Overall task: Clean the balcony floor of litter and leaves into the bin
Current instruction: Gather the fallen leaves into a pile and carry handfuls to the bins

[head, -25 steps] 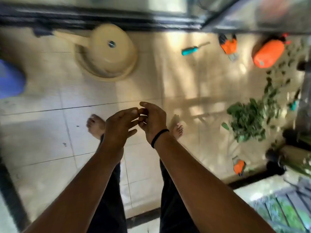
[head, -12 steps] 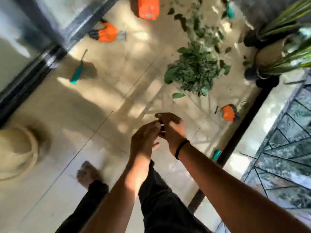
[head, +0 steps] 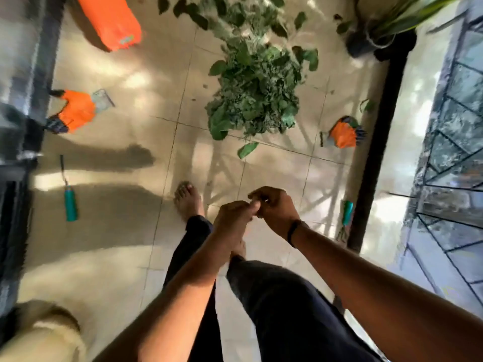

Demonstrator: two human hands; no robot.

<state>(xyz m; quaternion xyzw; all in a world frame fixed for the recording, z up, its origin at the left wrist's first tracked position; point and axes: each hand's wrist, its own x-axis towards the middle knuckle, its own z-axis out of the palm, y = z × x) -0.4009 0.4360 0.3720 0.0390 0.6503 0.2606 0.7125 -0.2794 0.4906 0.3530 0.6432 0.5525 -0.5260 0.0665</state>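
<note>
I hold both hands together in front of my waist, over the balcony floor (head: 109, 257). The left hand (head: 235, 218) has its fingers curled and meets the right hand (head: 277, 207) at the fingertips. The right hand pinches something small and pale at that meeting point; blur prevents me from identifying it, and I cannot tell whether the left hand shares the hold.

Task status: I judge the work to be at an early stage.
- The pile of leaves (head: 256, 97) lies on the floor well ahead of the grip, untouched, with loose leaves scattered beyond it.
- A single leaf (head: 247, 150) lies between the pile and the grip.
- An orange bag (head: 109, 22) lies far ahead and to the left of the grip.
- One orange wrapper (head: 75, 111) lies ahead to the left; another orange wrapper (head: 343, 134) lies ahead to the right.
- A teal screwdriver (head: 69, 197) lies left of the grip, and a teal tool (head: 347, 212) lies just right of it.

Containers: a cream-coloured bin (head: 44, 333) sits behind and to the left of the grip, at the frame edge. Its contents are not visible. A potted plant (head: 379, 30) stands far ahead to the right.
</note>
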